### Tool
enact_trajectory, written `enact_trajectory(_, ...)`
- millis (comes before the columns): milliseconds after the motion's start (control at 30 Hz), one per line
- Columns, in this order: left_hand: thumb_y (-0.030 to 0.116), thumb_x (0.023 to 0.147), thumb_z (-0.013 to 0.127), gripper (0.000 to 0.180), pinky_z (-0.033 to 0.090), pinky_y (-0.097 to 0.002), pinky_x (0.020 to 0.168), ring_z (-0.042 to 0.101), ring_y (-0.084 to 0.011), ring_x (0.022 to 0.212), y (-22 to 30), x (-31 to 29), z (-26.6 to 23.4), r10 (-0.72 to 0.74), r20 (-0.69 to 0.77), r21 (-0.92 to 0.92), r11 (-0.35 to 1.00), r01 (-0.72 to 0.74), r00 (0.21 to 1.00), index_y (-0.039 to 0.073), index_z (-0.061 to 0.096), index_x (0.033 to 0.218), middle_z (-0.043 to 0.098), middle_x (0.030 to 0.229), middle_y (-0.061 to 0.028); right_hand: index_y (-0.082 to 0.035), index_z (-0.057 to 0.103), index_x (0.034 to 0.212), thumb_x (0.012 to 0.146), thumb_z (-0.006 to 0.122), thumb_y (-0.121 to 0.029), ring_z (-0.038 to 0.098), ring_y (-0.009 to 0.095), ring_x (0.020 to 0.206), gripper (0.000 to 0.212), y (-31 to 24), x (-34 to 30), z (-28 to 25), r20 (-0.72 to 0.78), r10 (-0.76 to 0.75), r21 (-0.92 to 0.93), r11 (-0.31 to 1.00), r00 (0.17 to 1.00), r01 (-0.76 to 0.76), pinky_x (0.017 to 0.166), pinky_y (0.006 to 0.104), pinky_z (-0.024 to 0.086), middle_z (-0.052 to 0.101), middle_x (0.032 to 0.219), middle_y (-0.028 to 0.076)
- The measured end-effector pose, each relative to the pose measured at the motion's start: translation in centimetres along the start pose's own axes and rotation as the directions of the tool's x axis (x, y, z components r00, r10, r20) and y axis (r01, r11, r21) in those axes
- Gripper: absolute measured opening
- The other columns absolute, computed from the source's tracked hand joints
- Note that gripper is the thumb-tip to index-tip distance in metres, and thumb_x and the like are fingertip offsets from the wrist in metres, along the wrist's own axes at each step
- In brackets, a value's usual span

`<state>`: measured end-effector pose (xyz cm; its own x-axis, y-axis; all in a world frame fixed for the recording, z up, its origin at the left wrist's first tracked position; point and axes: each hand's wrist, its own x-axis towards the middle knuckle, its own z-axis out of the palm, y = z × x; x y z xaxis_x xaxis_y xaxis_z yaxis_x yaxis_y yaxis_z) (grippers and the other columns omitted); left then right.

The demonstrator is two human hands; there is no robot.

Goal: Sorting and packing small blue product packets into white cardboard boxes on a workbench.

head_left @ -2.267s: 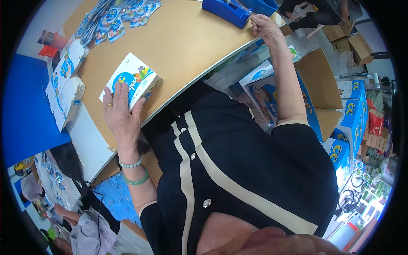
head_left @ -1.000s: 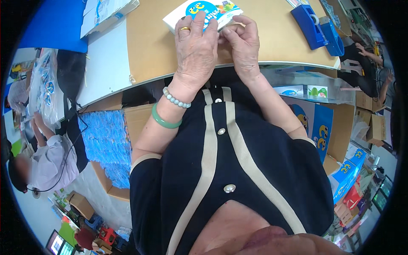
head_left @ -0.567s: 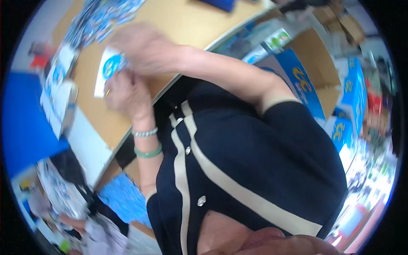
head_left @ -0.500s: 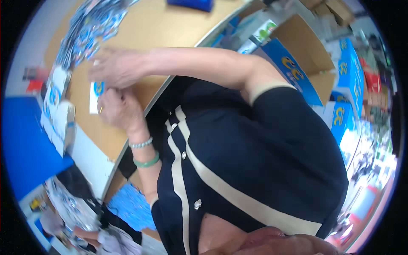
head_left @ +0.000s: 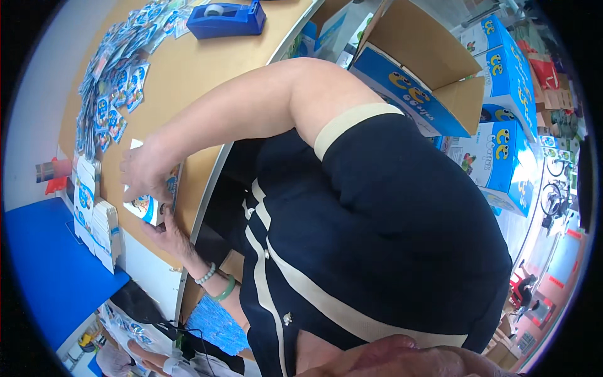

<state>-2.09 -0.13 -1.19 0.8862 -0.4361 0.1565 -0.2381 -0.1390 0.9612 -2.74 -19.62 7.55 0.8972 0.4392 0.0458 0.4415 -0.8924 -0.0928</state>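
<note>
A small white-and-blue printed carton [head_left: 143,207] is between my two hands above the wooden tabletop [head_left: 195,69]. My right hand [head_left: 151,169] reaches over it from above, fingers curled down its side and hiding much of it. My left hand [head_left: 171,240], with two bracelets on the wrist, grips the carton's lower end between thumb and fingers. Past my right hand lies a long heap of small blue-and-white sachets [head_left: 100,100]. Close to the carton stands a stack of flat white cartons [head_left: 103,229].
A blue tape dispenser [head_left: 227,22] sits at the table's upper edge. Beside the table is an open cardboard box [head_left: 402,81], with blue-and-white boxes [head_left: 502,69] stacked behind. A blue panel [head_left: 50,251] adjoins the far side. Another person [head_left: 116,361] works at lower left.
The carton, mostly covered by my hands before, now shows its printed side. My hands have drawn apart around it, and the view has shifted, showing the whole tape dispenser.
</note>
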Motion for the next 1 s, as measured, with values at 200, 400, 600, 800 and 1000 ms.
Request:
enact_trajectory(200, 0.006, 0.088, 0.064, 0.041, 0.046, -0.0356, 0.093, 0.055, -0.0211, 0.110, 1.5, -0.5, 1.0, 0.039, 0.207, -0.100, 0.995, -0.018, 0.978, -0.003, 0.049, 0.126, 0.057, 0.120, -0.0128, -0.013, 0.057, 0.116, 0.068, 0.071, -0.042, 0.060, 0.031, 0.093, 0.058, 0.3, -9.6, -4.2, -0.121, 0.140, 0.050, 0.990, 0.983, -0.135, 0.080, 0.0436, 0.043, 0.062, 0.094, 0.015)
enact_trajectory(400, 0.003, 0.085, 0.064, 0.034, 0.044, -0.0414, 0.097, 0.055, -0.0302, 0.115, 4.9, -0.1, 8.7, 0.299, 0.418, 0.230, 0.879, -0.418, 0.858, -0.001, 0.057, 0.118, 0.057, 0.124, -0.0170, -0.009, 0.056, 0.116, 0.070, 0.070, -0.036, 0.058, 0.031, 0.088, 0.055, 0.2, -30.5, -16.5, -0.152, 0.779, 0.195, 0.627, 0.608, -0.754, 0.077, 0.0419, 0.045, 0.058, 0.095, 0.020)
enact_trajectory(600, 0.008, 0.082, 0.068, 0.043, 0.039, -0.0468, 0.102, 0.045, -0.0410, 0.124, 5.1, 1.3, 15.6, 0.372, 0.768, 0.330, 0.467, -0.820, 0.521, 0.000, 0.055, 0.122, 0.053, 0.128, -0.0211, 0.000, 0.050, 0.122, 0.069, 0.065, -0.033, 0.055, 0.037, 0.095, 0.064, -1.8, -46.1, -10.7, -0.229, 0.973, -0.100, -0.056, -0.032, -0.993, 0.086, 0.0433, 0.043, 0.057, 0.099, 0.021)
enact_trajectory(800, 0.008, 0.080, 0.070, 0.054, 0.032, -0.0494, 0.107, 0.038, -0.0418, 0.131, 6.0, 2.3, 18.3, 0.221, 0.878, 0.350, 0.310, -0.884, 0.425, 0.002, 0.049, 0.130, 0.048, 0.134, -0.0198, -0.001, 0.046, 0.131, 0.068, 0.065, -0.028, 0.055, 0.038, 0.097, 0.071, -3.7, -55.6, 0.2, -0.406, 0.884, 0.157, 0.317, 0.232, -0.935, 0.087, 0.0451, 0.043, 0.056, 0.102, 0.024)
enact_trajectory(1000, 0.005, 0.079, 0.069, 0.060, 0.029, -0.0490, 0.109, 0.034, -0.0403, 0.134, 4.7, 3.5, 17.6, 0.248, 0.892, 0.298, 0.308, -0.904, 0.378, 0.003, 0.045, 0.135, 0.045, 0.139, -0.0186, -0.002, 0.044, 0.133, 0.066, 0.068, -0.028, 0.055, 0.038, 0.099, 0.076, 0.8, -53.4, 0.5, 0.263, 0.923, -0.248, -0.216, -0.280, -0.944, 0.086, 0.0463, 0.042, 0.055, 0.105, 0.027)
